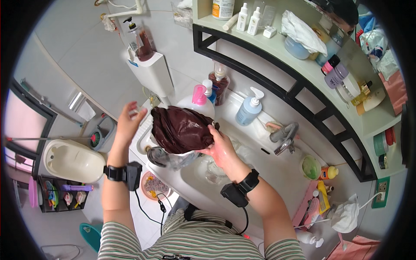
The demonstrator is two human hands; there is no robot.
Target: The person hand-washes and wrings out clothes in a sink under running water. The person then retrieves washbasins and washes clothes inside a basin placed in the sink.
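A dark brown, glossy crumpled cloth (182, 130) with a pale edge hangs above the left part of the white washbasin (276, 182). My right hand (221, 148) grips its right side between thumb and fingers. To the left of the cloth, my left hand (130, 118) is raised with fingers apart, not touching it. Beneath the cloth, a grey translucent crumpled item (159, 156) lies on the basin's edge. Whitish wet material (216, 167) sits in the bowl; I cannot tell what it is. Behind the cloth stands a white bottle with a pink pump (199, 95).
A blue pump bottle (248, 110) and the chrome faucet (286, 136) line the basin's back. Overhead runs a black-framed shelf (286, 76) holding toiletries. A green cup (309, 167) stands at right. Low at left are a pink basin (154, 187) and a cream baby bathtub (76, 161).
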